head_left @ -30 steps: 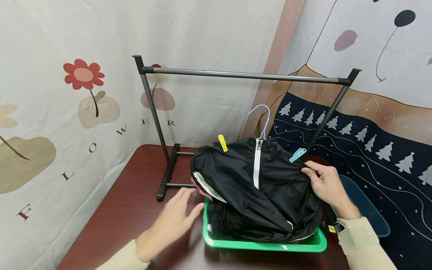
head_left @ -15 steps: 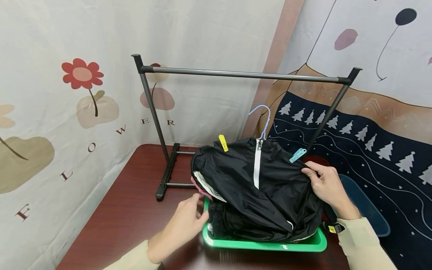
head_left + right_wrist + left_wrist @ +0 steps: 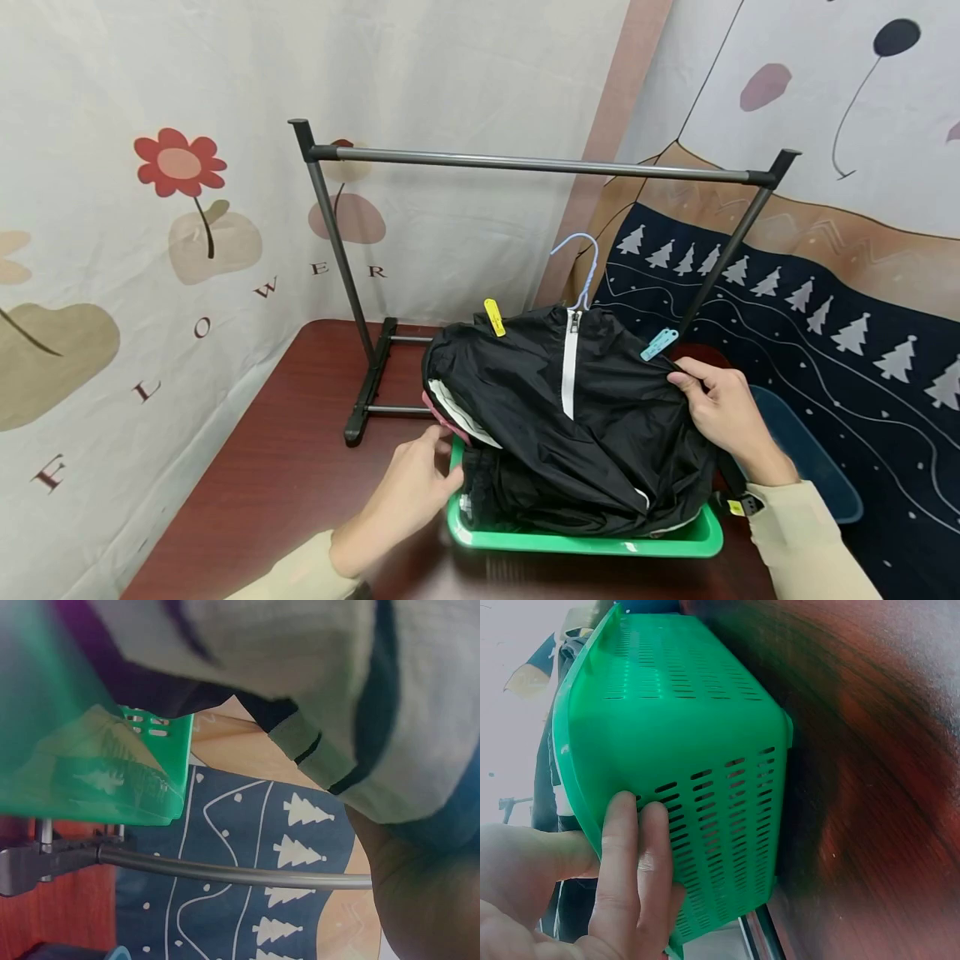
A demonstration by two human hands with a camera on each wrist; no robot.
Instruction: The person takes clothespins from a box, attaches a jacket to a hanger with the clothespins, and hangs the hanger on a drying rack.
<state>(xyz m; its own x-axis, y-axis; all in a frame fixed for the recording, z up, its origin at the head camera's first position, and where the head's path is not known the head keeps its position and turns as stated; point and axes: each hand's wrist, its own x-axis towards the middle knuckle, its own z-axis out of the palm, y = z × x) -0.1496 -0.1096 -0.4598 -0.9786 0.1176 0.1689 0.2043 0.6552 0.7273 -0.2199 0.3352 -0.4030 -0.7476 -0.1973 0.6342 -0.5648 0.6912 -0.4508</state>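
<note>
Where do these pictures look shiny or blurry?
Head view: a white glint on the green basket; left wrist view: bright glare at upper left; right wrist view: the closest cloth blurry, plus a faint tree reflection on the basket.

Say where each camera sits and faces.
Head: worn there, facing forward and down at the black fabric jacket and green plastic basket; left hand, right hand and cream sleeves show.
Left wrist: worn there, facing the basket's slotted outer side; left hand shows.
Right wrist: worn there, facing past the basket toward navy tree-printed cloth; shadowed right hand seemingly shows.
Both wrist views share the basket.
</note>
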